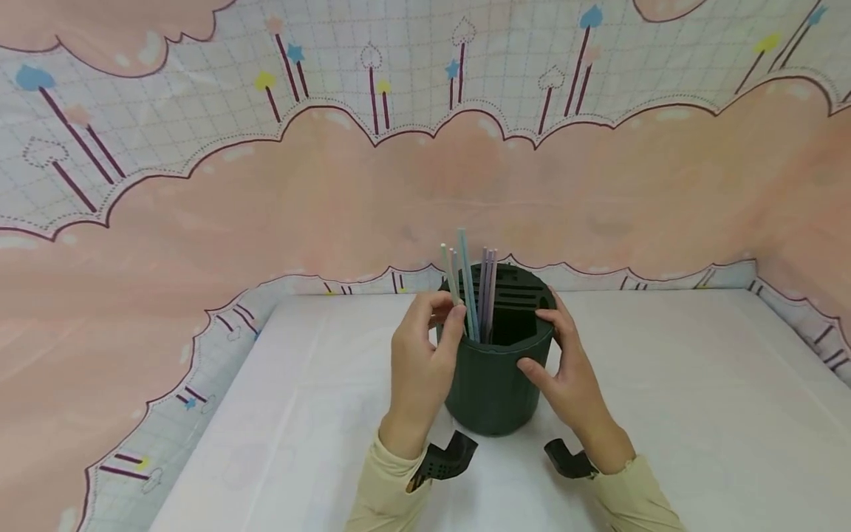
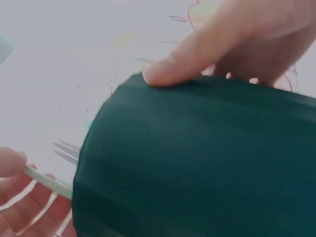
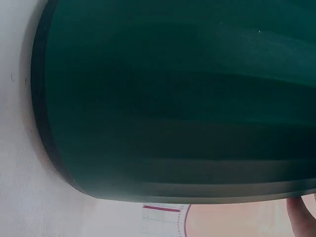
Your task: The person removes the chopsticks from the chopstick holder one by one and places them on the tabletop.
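**One green holder, about five straws, two hands**

One dark green ribbed holder stands at the centre of the frame on a white table. About five pastel straws rise from its left compartment; the exact count is hard to tell. The left hand pinches one pale straw at the holder's left rim. The right hand curls around the holder's right side, thumb on the wall, fingers over the rim.
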`<state>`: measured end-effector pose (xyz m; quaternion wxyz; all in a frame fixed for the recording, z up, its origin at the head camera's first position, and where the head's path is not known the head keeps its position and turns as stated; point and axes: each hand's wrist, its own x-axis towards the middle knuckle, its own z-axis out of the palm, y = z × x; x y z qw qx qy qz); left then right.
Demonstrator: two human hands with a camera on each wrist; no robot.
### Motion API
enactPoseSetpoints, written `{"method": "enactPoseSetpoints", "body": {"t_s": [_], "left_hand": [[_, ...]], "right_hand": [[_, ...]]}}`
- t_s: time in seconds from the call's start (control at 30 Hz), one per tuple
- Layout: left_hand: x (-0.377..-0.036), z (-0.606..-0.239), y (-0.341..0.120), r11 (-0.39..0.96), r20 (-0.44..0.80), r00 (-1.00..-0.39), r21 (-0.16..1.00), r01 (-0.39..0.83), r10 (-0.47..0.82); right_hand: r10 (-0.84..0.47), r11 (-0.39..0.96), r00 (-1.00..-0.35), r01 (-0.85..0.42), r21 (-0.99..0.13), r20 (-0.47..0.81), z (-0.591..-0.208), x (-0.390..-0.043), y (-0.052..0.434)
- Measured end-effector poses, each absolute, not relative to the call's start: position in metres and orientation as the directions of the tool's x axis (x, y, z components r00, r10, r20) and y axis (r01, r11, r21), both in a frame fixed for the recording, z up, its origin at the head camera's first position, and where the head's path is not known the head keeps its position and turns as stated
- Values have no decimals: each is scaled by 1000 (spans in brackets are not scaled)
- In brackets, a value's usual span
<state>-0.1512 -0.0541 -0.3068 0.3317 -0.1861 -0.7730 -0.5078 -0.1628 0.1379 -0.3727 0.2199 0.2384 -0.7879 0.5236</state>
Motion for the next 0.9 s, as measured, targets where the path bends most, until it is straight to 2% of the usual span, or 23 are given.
{"method": "enactPoseSetpoints", "body": {"t_s": [0.17, 0.33, 0.43, 0.57, 0.73, 0.9], "left_hand": [[-145, -300, -55, 295, 749, -655, 651, 699, -100], [-143, -292, -64, 218, 800, -564, 599, 770, -206], [-142, -287, -72, 127, 798, -536, 583, 803, -274], [-138, -280, -85, 15, 773, -527, 568, 823, -352], [-136, -274, -97, -35, 741, -524, 563, 825, -420], [-139, -275, -107, -90, 710, -586, 604, 792, -391]], "right_hand": [[-148, 351, -802, -589, -728, 578, -356, -152, 131], [-143, 351, -803, -588, -729, 579, -353, -150, 130], [-140, 343, -804, -587, -734, 578, -353, -151, 129], [-137, 340, -803, -588, -734, 580, -352, -152, 129], [-133, 333, -796, -598, -730, 591, -351, -153, 129], [-132, 350, -805, -583, -733, 578, -350, -153, 128]]}}
